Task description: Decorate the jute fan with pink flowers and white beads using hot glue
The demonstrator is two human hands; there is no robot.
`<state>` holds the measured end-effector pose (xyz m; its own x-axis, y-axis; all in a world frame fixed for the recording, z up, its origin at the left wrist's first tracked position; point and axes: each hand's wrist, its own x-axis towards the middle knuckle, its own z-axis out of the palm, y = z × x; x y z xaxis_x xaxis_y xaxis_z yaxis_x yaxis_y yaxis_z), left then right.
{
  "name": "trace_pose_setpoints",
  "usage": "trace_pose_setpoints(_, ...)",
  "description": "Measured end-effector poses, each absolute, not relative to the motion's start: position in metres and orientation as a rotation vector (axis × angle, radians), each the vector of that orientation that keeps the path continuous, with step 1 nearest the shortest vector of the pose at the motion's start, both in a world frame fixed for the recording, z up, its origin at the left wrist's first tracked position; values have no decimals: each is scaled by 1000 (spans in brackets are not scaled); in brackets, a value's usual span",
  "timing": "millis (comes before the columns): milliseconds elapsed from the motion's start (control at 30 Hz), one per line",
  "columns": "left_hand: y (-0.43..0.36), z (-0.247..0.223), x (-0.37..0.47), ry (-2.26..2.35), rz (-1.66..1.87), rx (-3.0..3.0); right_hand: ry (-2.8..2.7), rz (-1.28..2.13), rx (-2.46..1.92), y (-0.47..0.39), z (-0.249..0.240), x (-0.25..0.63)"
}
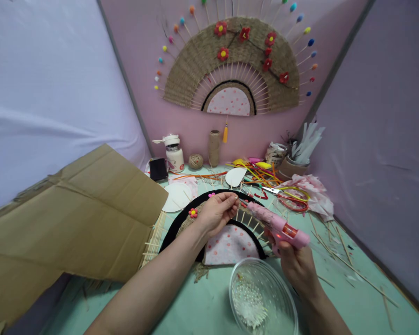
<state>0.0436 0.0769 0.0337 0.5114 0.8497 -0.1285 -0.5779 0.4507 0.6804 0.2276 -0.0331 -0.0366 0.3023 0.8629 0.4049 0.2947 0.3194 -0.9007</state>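
My right hand is closed around the handle of a pink glue gun, whose small light glows orange. The gun's nozzle points left at the fingertips of my left hand. Thumb and finger there are pinched on a tiny pale piece, too small to name. Both hands are over a half-round fan with a black rim, woven twine, thin sticks and a spotted pink centre. A red flower with a yellow middle sits on its left part. My left hand hides some of the fan.
A clear plastic bowl of pearly beads stands in front. Cardboard slants in from the left. Scissors, pipe cleaners, twine and a white bottle lie or stand behind. A larger fan hangs on the wall; loose sticks lie right.
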Motion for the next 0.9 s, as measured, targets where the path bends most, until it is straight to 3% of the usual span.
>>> trace_pose_setpoints(900,76,33,44,500,931,648,-1266,518,-1275,-32,-35,227)
